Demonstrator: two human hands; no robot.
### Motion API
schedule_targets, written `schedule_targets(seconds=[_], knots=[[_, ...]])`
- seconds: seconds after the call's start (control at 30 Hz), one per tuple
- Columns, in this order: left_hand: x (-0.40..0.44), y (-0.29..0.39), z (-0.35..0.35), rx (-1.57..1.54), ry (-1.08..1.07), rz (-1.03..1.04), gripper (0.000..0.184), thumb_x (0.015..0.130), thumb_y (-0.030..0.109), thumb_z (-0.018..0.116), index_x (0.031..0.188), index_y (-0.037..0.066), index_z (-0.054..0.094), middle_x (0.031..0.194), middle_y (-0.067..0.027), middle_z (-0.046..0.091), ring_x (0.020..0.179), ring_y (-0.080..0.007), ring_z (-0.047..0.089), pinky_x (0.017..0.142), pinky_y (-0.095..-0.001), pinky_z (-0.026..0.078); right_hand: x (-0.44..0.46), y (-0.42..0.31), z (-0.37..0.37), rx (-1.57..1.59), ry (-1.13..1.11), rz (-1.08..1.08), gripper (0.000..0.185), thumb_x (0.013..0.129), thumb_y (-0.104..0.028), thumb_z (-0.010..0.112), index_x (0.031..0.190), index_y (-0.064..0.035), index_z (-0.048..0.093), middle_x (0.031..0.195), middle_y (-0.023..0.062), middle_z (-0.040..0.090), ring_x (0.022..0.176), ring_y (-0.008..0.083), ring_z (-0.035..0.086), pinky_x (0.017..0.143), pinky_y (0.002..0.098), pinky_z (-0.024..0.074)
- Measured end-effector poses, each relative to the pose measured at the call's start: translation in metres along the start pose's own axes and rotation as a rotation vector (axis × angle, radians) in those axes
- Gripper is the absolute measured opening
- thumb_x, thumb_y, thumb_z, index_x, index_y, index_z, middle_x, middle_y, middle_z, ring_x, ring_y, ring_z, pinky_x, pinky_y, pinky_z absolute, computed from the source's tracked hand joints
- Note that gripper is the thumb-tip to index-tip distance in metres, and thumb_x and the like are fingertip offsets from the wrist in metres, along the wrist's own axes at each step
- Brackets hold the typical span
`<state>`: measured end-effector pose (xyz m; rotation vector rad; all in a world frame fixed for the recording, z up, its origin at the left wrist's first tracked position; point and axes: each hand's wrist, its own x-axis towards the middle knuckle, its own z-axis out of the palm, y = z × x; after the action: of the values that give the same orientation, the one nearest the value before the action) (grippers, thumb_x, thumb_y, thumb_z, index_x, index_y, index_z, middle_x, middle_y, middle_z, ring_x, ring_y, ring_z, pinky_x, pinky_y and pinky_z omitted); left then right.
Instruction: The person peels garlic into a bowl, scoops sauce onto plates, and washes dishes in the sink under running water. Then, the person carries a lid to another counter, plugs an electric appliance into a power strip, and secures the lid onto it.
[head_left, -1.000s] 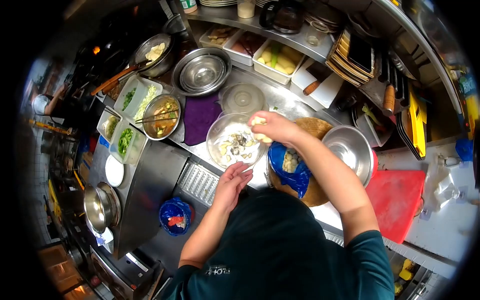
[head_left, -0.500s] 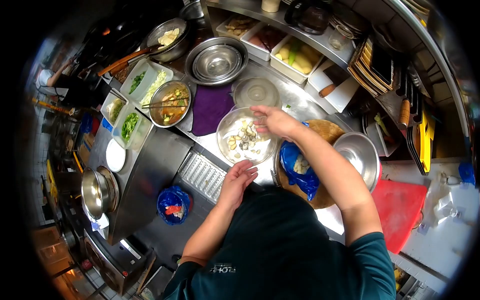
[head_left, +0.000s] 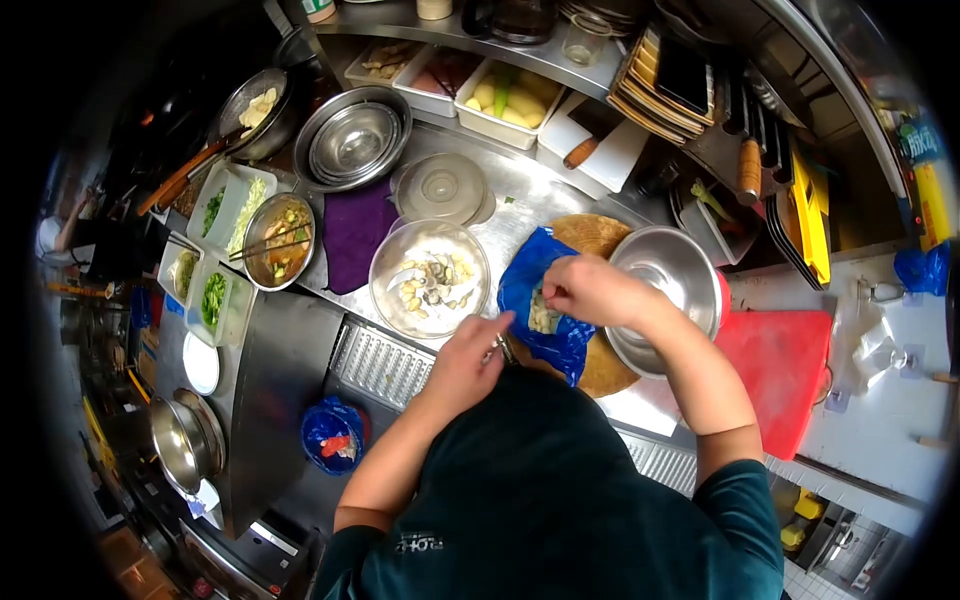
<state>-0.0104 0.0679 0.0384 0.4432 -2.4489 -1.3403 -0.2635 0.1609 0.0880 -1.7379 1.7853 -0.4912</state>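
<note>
Around centre, a clear bowl is sitting left of a blue bag. The right hand is bunching its fingertips at the bag's mouth, pale pieces showing just beside them; I cannot tell whether any are gripped. Lower, the left hand is pointing bagward, grip unclear.

bag on block, bowl to left

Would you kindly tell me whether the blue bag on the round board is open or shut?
Open: the blue bag has its mouth spread, showing pale pieces inside.
</note>
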Motion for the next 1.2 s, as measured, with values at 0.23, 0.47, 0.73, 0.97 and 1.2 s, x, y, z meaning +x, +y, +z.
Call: schedule_targets(seconds=[0.23,0.47,0.73,0.97,1.2], knots=[[0.039,-0.018,0.015,0.48,-0.02,0.134,0.032,0.08,0.003,0.067,0.112,0.002,0.069,0.086,-0.0167,0.058,0.078,-0.035,0.064,0.068,-0.0437,0.054,-0.021,0.023,0.031,-0.263,-0.069,0.144,0.016,0.079,0.0,0.065,0.094,0.0029,0.071,0.099,0.0227,0.069,0.099,0.0379,0.069,0.086,0.0435,0.056],[0.041,-0.002,0.009,0.303,0.133,0.186,0.022,0.08,-0.005,0.067,0.102,-0.004,0.069,0.089,-0.0179,0.065,0.078,-0.0368,0.066,0.07,-0.0428,0.056,-0.005,0.021,0.051,-0.355,-0.042,0.088,0.016,0.082,-0.003,0.062,0.096,0.0019,0.07,0.103,0.021,0.069,0.093,0.0379,0.069,0.082,0.0422,0.0566],[0.03,-0.009,0.021,0.221,0.153,0.162,0.02,0.082,-0.005,0.068,0.102,-0.004,0.069,0.093,-0.019,0.067,0.083,-0.0364,0.068,0.074,-0.0414,0.057,0.025,0.006,0.066,-0.43,-0.358,0.317,0.019,0.086,-0.007,0.063,0.099,-0.004,0.076,0.105,0.0185,0.074,0.101,0.033,0.072,0.086,0.0403,0.0568],[0.027,-0.016,0.021,0.188,0.184,0.15,0.02,0.083,-0.005,0.067,0.102,-0.004,0.068,0.093,-0.0183,0.066,0.083,-0.0365,0.067,0.074,-0.0413,0.056,0.035,0.003,0.063,-0.536,-0.462,0.302,0.019,0.086,-0.014,0.065,0.097,-0.0067,0.078,0.102,0.0169,0.076,0.097,0.0324,0.073,0.084,0.0412,0.0575],[0.026,-0.02,0.021,0.209,0.181,0.164,0.018,0.086,-0.001,0.065,0.103,-0.001,0.068,0.092,-0.0171,0.066,0.081,-0.0371,0.067,0.07,-0.043,0.056,0.041,0.002,0.067,-0.575,-0.476,0.283,0.02,0.086,-0.016,0.064,0.096,-0.0059,0.079,0.1,0.0169,0.076,0.097,0.033,0.073,0.084,0.041,0.0578]])
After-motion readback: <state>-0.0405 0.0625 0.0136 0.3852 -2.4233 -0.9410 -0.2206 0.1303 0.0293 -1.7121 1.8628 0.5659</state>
